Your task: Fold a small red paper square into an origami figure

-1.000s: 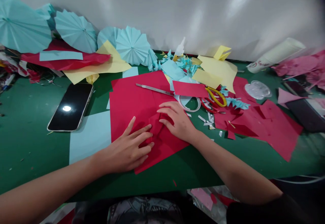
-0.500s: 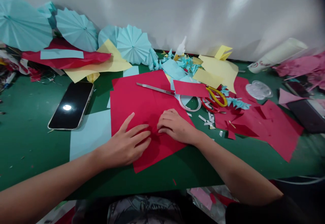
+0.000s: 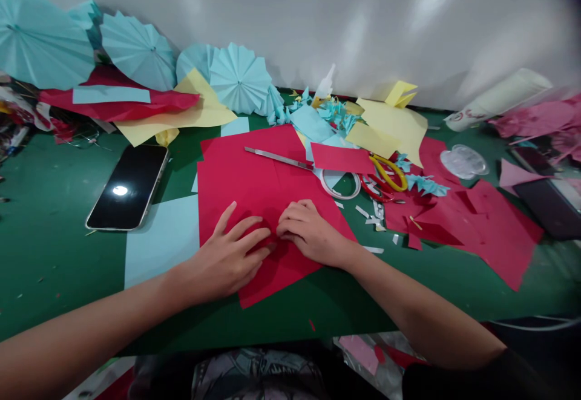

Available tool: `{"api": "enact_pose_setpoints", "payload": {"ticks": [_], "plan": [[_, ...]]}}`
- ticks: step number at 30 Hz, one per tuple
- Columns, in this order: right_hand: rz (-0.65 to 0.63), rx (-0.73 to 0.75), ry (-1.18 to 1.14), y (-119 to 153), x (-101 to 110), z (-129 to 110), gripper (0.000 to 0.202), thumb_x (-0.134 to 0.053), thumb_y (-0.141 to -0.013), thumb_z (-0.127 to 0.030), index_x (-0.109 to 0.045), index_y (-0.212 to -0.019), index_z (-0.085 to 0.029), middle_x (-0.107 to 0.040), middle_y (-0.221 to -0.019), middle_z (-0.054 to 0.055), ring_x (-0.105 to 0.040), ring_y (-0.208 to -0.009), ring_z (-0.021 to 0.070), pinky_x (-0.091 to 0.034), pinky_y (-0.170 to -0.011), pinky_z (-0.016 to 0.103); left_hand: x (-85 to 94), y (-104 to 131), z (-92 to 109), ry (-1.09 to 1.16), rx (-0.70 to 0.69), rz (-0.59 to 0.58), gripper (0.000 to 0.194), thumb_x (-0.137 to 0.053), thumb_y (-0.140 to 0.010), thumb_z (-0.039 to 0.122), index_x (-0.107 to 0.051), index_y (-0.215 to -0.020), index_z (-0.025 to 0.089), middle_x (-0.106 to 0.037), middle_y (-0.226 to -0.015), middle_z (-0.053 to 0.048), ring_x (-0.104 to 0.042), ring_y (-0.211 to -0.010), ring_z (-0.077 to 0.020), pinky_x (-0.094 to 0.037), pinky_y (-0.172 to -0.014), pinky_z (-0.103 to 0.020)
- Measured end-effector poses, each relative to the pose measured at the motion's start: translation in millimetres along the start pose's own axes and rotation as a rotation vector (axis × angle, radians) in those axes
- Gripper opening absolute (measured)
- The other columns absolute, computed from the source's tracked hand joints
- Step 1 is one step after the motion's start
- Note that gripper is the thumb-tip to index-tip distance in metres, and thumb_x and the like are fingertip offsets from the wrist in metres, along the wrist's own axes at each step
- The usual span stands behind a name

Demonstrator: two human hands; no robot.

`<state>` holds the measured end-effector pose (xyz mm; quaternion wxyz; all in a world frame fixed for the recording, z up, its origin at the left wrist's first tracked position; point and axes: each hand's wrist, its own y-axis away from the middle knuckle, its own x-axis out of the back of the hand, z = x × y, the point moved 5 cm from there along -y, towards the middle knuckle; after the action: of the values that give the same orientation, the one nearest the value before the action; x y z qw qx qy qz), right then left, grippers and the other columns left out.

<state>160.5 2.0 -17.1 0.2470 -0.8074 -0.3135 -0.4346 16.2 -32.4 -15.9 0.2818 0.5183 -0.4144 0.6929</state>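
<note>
Red paper is being touched by left hand, spread loose, and right hand, fingers curled; right grip can't be told.

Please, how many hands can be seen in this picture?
2: the left hand is over the red paper, and the right hand is just to its right. No others are visible.
</note>
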Motion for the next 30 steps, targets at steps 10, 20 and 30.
{"api": "enact_pose_setpoints", "payload": {"ticks": [10,20,30], "plan": [[0.035,0.150,-0.033,2,10,2,0.017,-0.046,-0.086,-0.012,-0.062,-0.082,-0.015,-0.062,-0.085,0.007,-0.053,-0.083,0.0157,-0.041,-0.080,0.033,9.1,0,-6,0.146,-0.208,-0.048,0.027,-0.042,-0.089,0.015,-0.059,-0.110,0.013,-0.065,-0.112,-0.006,-0.036,-0.129,-0.0206,0.003,-0.113,-0.049],[0.056,0.261,-0.015,6,17,3,0.025,-0.044,-0.084,-0.007,-0.067,-0.082,-0.016,-0.063,-0.081,0.004,-0.057,-0.080,0.0133,-0.045,-0.094,0.038,14.4,3,-4,0.008,-0.293,-0.028,0.027,-0.038,-0.091,0.017,-0.061,-0.102,0.011,-0.061,-0.116,-0.012,-0.048,-0.118,-0.0205,-0.015,-0.111,-0.045],[0.022,0.281,0.033,8,18,1,0.029,-0.042,-0.082,-0.003,-0.068,-0.088,-0.016,-0.063,-0.086,0.004,-0.058,-0.083,0.0123,-0.040,-0.102,0.043,2.7,-2,-13,0.192,-0.057,-0.151,0.042,-0.043,-0.090,0.035,-0.047,-0.127,0.018,-0.053,-0.126,-0.008,-0.037,-0.125,-0.0254,-0.011,-0.109,-0.050]]}}
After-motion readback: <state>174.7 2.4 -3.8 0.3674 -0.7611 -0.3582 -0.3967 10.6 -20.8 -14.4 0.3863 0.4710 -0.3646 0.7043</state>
